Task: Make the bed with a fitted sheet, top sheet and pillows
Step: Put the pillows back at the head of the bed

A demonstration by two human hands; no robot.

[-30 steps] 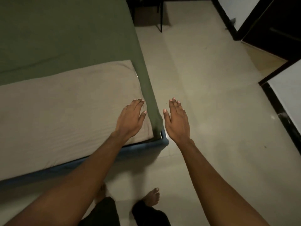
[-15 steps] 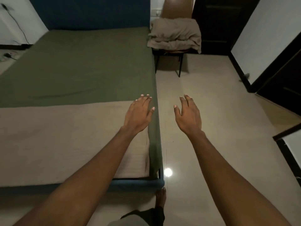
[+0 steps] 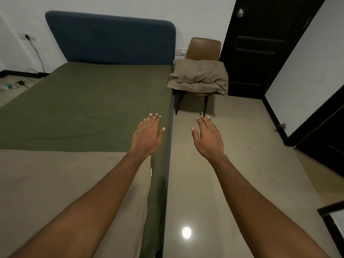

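Note:
An olive green fitted sheet [image 3: 89, 101] covers the mattress up to the blue headboard [image 3: 111, 38]. A beige top sheet [image 3: 55, 183] lies flat over the near part of the bed. My left hand [image 3: 148, 135] hovers with straight fingers above the bed's right edge, holding nothing. My right hand [image 3: 207, 137] is stretched out flat over the floor beside the bed, also empty. Beige pillows or folded bedding [image 3: 200, 77] are piled on a brown chair [image 3: 202, 48] to the right of the headboard.
A dark door [image 3: 260, 49] stands behind the chair. Glossy beige floor [image 3: 223, 183] runs along the bed's right side. Dark furniture [image 3: 320, 138] lines the right wall. Cables and a plug [image 3: 28, 37] are at the far left wall.
The view has risen from the bed's foot corner toward the headboard and chair. Both hands stay flat and empty, now further up along the bed's right side.

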